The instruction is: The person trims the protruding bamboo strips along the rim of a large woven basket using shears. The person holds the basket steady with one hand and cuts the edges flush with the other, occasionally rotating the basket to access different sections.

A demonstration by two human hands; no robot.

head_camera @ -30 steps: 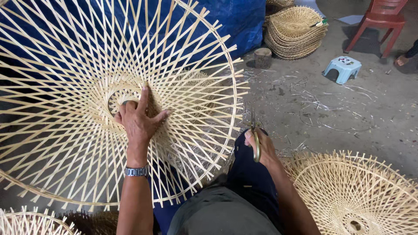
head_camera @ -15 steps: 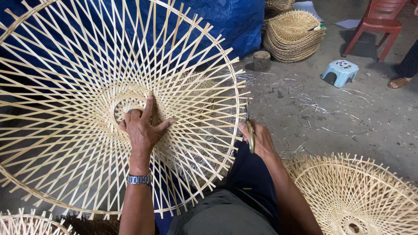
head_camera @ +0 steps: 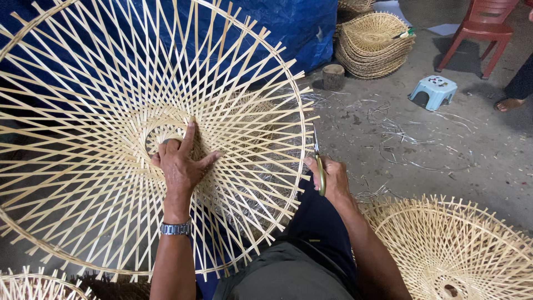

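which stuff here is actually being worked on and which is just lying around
In hand:
- large woven bamboo frame, left hand pressed flat by its centre ring
- scissors, gripped in right hand at the frame's rim

Lying about:
- stack of finished frames
- small blue stool
- red chair
- wood block
- another frame

Stool (head_camera: 435,91) right of frame (head_camera: 111,100).
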